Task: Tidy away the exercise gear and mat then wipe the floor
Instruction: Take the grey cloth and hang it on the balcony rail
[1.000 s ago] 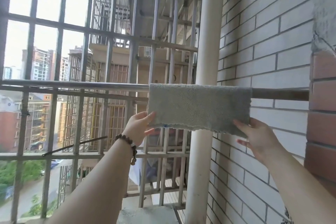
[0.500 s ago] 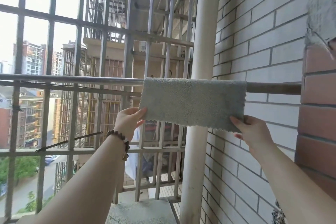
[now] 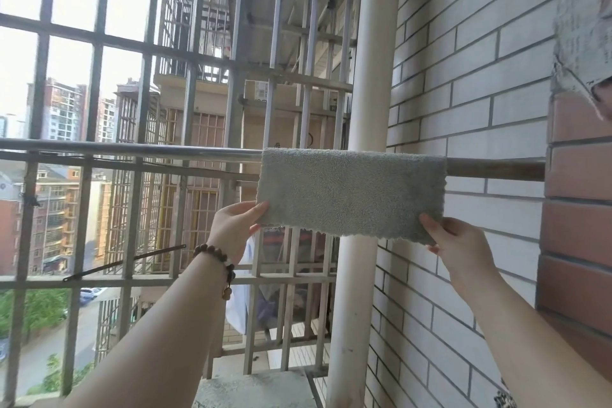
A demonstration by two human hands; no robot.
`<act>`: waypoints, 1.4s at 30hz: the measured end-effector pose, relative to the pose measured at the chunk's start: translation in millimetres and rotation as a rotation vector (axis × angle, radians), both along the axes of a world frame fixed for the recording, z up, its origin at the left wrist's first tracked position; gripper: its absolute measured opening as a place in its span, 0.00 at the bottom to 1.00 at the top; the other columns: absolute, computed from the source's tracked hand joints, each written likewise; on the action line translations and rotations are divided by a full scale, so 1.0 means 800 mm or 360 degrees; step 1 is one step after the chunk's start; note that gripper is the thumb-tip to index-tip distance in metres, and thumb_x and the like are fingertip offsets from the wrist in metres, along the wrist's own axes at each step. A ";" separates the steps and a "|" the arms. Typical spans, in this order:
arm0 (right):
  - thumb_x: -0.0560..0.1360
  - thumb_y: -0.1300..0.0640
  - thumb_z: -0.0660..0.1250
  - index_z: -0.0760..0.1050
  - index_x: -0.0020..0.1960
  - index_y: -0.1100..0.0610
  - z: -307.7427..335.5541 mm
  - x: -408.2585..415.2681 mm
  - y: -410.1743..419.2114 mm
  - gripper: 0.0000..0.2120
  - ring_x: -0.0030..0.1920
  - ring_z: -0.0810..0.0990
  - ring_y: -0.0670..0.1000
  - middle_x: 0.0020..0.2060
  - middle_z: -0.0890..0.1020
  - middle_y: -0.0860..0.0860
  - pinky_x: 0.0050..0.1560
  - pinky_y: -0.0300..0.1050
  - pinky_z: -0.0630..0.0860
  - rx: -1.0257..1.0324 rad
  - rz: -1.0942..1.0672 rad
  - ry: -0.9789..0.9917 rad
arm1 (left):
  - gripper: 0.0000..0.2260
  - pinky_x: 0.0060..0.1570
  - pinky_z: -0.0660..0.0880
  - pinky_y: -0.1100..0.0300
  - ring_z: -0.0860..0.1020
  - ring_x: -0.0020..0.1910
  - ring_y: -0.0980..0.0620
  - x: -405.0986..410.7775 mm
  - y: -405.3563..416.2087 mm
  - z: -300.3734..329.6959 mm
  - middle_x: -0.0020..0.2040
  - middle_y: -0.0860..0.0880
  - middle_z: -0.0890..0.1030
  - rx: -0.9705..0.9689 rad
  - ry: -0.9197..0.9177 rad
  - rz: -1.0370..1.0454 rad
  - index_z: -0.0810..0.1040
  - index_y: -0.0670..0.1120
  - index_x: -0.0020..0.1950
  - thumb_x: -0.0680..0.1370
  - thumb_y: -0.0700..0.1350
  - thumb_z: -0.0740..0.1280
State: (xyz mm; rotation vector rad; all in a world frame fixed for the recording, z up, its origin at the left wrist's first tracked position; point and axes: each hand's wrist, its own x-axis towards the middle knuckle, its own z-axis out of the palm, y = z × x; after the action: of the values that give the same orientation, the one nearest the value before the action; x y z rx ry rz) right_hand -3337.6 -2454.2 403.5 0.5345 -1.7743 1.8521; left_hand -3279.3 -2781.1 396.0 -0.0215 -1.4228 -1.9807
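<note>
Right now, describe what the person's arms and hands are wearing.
Both forearms are bare, no sleeves in view. The left hand has a bracelet of dark brown round beads at the wrist, with a small orange-brown charm hanging from it. The right hand wears no ring, watch or glove that shows.

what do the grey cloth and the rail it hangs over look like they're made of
The grey cloth looks like terry or microfibre: a matte, nubby pile with a ragged lower edge. The rail looks like bare metal tube, likely steel: round, with a bright streak along its top, duller and brownish near the brick wall.
</note>
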 end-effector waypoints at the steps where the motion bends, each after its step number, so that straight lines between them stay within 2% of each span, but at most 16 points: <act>1: 0.73 0.52 0.71 0.77 0.41 0.69 0.000 -0.001 0.001 0.18 0.40 0.77 0.57 0.43 0.81 0.68 0.52 0.59 0.76 0.0017 -0.0040 0.0001 | 0.10 0.55 0.77 0.55 0.82 0.51 0.47 0.000 -0.001 0.000 0.51 0.40 0.83 0.0004 0.0001 0.0018 0.81 0.37 0.52 0.73 0.38 0.72; 4: 0.73 0.57 0.72 0.79 0.39 0.61 -0.003 -0.006 0.003 0.09 0.40 0.79 0.58 0.40 0.82 0.63 0.49 0.53 0.75 0.0077 -0.0172 0.0038 | 0.10 0.56 0.77 0.54 0.82 0.52 0.46 -0.002 -0.003 -0.001 0.52 0.40 0.83 0.0021 -0.0023 0.0069 0.81 0.36 0.52 0.72 0.37 0.73; 8: 0.73 0.57 0.72 0.78 0.38 0.58 -0.004 -0.013 0.005 0.07 0.40 0.78 0.58 0.36 0.81 0.59 0.47 0.51 0.74 0.0096 -0.0223 0.0027 | 0.05 0.56 0.77 0.55 0.82 0.50 0.46 0.001 0.003 -0.002 0.48 0.41 0.83 0.0004 -0.0016 0.0188 0.81 0.39 0.47 0.72 0.36 0.73; 11: 0.72 0.59 0.72 0.75 0.45 0.58 -0.004 -0.011 0.002 0.06 0.39 0.79 0.59 0.38 0.81 0.57 0.50 0.57 0.77 0.0052 -0.0245 -0.0003 | 0.07 0.53 0.78 0.56 0.82 0.48 0.49 0.003 0.012 -0.002 0.49 0.43 0.83 -0.0115 -0.0038 0.0334 0.80 0.42 0.49 0.73 0.38 0.73; 14: 0.72 0.59 0.72 0.72 0.53 0.57 -0.007 -0.002 0.000 0.13 0.37 0.78 0.58 0.38 0.80 0.54 0.52 0.58 0.77 -0.0014 -0.0252 -0.0053 | 0.15 0.56 0.78 0.51 0.81 0.50 0.49 0.008 0.019 -0.007 0.50 0.46 0.82 -0.0270 -0.0146 0.0539 0.78 0.43 0.57 0.72 0.43 0.75; 16: 0.73 0.55 0.72 0.73 0.58 0.58 -0.010 0.006 0.002 0.17 0.46 0.79 0.59 0.46 0.80 0.55 0.56 0.56 0.75 0.0064 -0.0308 -0.0076 | 0.18 0.58 0.77 0.51 0.80 0.53 0.48 0.019 0.027 -0.010 0.52 0.47 0.81 -0.0380 -0.0219 0.0636 0.76 0.42 0.62 0.74 0.44 0.73; 19: 0.75 0.51 0.69 0.70 0.66 0.60 -0.016 0.033 0.007 0.23 0.60 0.75 0.58 0.59 0.78 0.56 0.62 0.51 0.70 0.0236 -0.0389 -0.0054 | 0.20 0.63 0.74 0.50 0.76 0.60 0.48 0.045 0.042 -0.015 0.61 0.46 0.78 -0.0666 -0.0312 0.0809 0.72 0.43 0.68 0.77 0.46 0.69; 21: 0.76 0.54 0.67 0.69 0.67 0.62 -0.019 0.058 0.009 0.22 0.64 0.71 0.58 0.64 0.75 0.58 0.61 0.44 0.65 0.0395 -0.0449 0.0086 | 0.21 0.66 0.70 0.49 0.72 0.66 0.49 0.066 0.053 -0.020 0.67 0.47 0.75 -0.0956 -0.0354 0.0953 0.70 0.45 0.71 0.79 0.47 0.65; 23: 0.77 0.58 0.66 0.70 0.66 0.63 -0.023 0.081 0.009 0.19 0.64 0.70 0.56 0.63 0.74 0.58 0.57 0.36 0.62 0.0518 -0.0496 0.0265 | 0.21 0.69 0.66 0.49 0.68 0.70 0.49 0.091 0.066 -0.026 0.70 0.48 0.71 -0.1209 -0.0405 0.1079 0.67 0.46 0.73 0.80 0.50 0.62; 24: 0.77 0.58 0.65 0.70 0.66 0.63 -0.027 0.089 0.009 0.20 0.65 0.69 0.55 0.64 0.73 0.58 0.59 0.36 0.62 0.0570 -0.0517 0.0332 | 0.21 0.70 0.64 0.49 0.67 0.71 0.50 0.104 0.073 -0.030 0.71 0.48 0.70 -0.1337 -0.0421 0.1149 0.67 0.47 0.73 0.81 0.51 0.60; 27: 0.77 0.57 0.65 0.68 0.69 0.63 -0.046 0.108 0.005 0.22 0.70 0.65 0.56 0.68 0.70 0.59 0.70 0.44 0.60 0.0784 -0.0541 0.0470 | 0.22 0.73 0.59 0.48 0.62 0.74 0.50 0.140 0.094 -0.049 0.73 0.49 0.68 -0.1670 -0.0460 0.1343 0.65 0.48 0.74 0.82 0.53 0.57; 29: 0.78 0.57 0.64 0.69 0.69 0.63 -0.063 0.122 0.002 0.21 0.72 0.63 0.56 0.69 0.68 0.58 0.71 0.46 0.58 0.0900 -0.0522 0.0495 | 0.24 0.75 0.55 0.48 0.58 0.76 0.50 0.162 0.103 -0.066 0.75 0.50 0.64 -0.1820 -0.0544 0.1412 0.61 0.49 0.76 0.81 0.54 0.56; 33: 0.78 0.56 0.63 0.71 0.67 0.64 -0.111 0.146 -0.003 0.20 0.71 0.64 0.59 0.68 0.70 0.59 0.71 0.56 0.62 0.1030 -0.0463 0.0540 | 0.25 0.75 0.49 0.49 0.52 0.77 0.50 0.203 0.122 -0.112 0.78 0.51 0.58 -0.1969 -0.0707 0.1469 0.57 0.51 0.78 0.81 0.55 0.55; 37: 0.79 0.53 0.60 0.70 0.68 0.62 -0.172 0.164 -0.014 0.21 0.71 0.64 0.58 0.69 0.70 0.58 0.71 0.53 0.62 0.1190 -0.0339 0.0472 | 0.25 0.76 0.49 0.50 0.52 0.77 0.51 0.239 0.144 -0.168 0.78 0.50 0.57 -0.2048 -0.0838 0.1505 0.55 0.51 0.78 0.82 0.55 0.55; 42: 0.80 0.50 0.58 0.70 0.69 0.59 -0.254 0.188 -0.031 0.21 0.74 0.60 0.55 0.71 0.69 0.56 0.73 0.55 0.58 0.1384 -0.0134 0.0424 | 0.27 0.76 0.46 0.49 0.49 0.78 0.51 0.286 0.172 -0.239 0.79 0.50 0.53 -0.2043 -0.1139 0.1448 0.49 0.52 0.79 0.82 0.57 0.51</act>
State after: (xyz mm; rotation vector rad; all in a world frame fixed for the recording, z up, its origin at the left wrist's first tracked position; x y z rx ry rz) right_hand -3187.3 -2478.9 200.0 0.9380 -2.2986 0.8189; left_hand -3050.3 -2643.3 204.8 0.6716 -2.3246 -0.1306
